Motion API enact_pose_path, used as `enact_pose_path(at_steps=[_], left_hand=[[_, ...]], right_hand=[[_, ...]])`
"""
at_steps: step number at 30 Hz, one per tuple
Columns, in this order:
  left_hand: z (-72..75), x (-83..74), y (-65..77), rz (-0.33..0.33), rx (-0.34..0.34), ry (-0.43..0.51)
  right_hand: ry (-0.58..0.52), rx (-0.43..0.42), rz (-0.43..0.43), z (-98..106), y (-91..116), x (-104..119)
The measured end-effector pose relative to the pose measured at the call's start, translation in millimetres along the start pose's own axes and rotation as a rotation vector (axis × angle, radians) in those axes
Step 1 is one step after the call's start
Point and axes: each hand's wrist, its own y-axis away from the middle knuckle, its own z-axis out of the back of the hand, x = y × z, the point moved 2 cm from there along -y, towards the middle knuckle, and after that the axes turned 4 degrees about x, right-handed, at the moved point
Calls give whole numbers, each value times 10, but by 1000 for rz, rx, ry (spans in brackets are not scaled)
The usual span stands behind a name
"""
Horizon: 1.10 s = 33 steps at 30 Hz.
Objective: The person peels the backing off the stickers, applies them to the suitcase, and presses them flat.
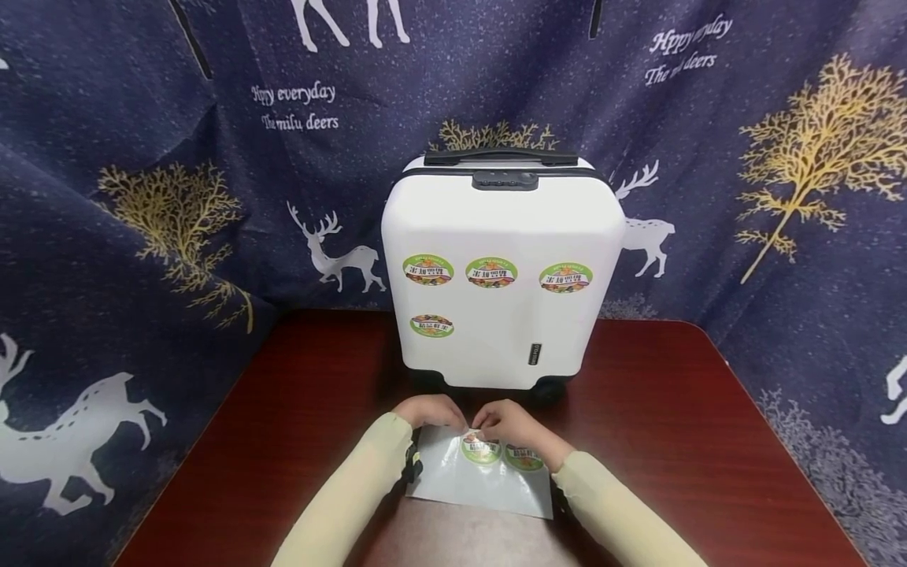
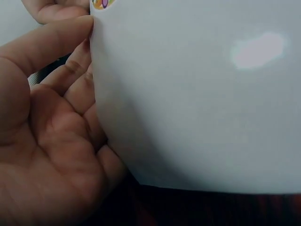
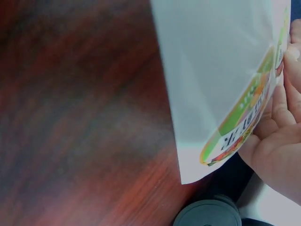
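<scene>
A white sticker sheet (image 1: 468,490) is held up over the table, with oval green-rimmed fruit stickers on it. One sticker (image 1: 482,450) sits near the middle of its far edge, and another sticker (image 1: 524,460) is partly covered by the right hand. My left hand (image 1: 432,411) pinches the far edge, thumb in front and fingers behind in the left wrist view. Close beside it, my right hand (image 1: 513,424) pinches the same edge at the middle sticker. In the right wrist view the sheet (image 3: 211,70) bends, and its fingers pass behind it.
Just beyond the hands stands a white suitcase (image 1: 489,346) with a black handle (image 1: 501,157). Several matching oval stickers (image 1: 492,272) are on its front. The dark red table (image 1: 659,409) meets a blue deer-print cloth (image 1: 319,173) at the back and sides.
</scene>
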Motion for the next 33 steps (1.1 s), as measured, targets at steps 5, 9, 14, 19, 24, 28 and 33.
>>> enact_pose_path(at_steps=[5, 9, 14, 19, 24, 28, 33], left_hand=[[-2, 5, -1, -8, -2, 27], [-3, 20, -2, -11, -3, 60], [1, 21, -1, -10, -4, 91], [-3, 22, -6, 2, -6, 107], [-1, 26, -7, 3, -3, 108], [0, 35, -4, 0, 5, 75], [1, 40, 4, 13, -11, 32]], right_hand=[[34, -9, 24, -17, 9, 16], [42, -15, 31, -16, 20, 45], [35, -58, 34, -13, 34, 70], [49, -101, 26, -26, 29, 61], [63, -128, 14, -40, 19, 65], [83, -151, -6, -40, 14, 75], [100, -151, -56, -40, 14, 77]])
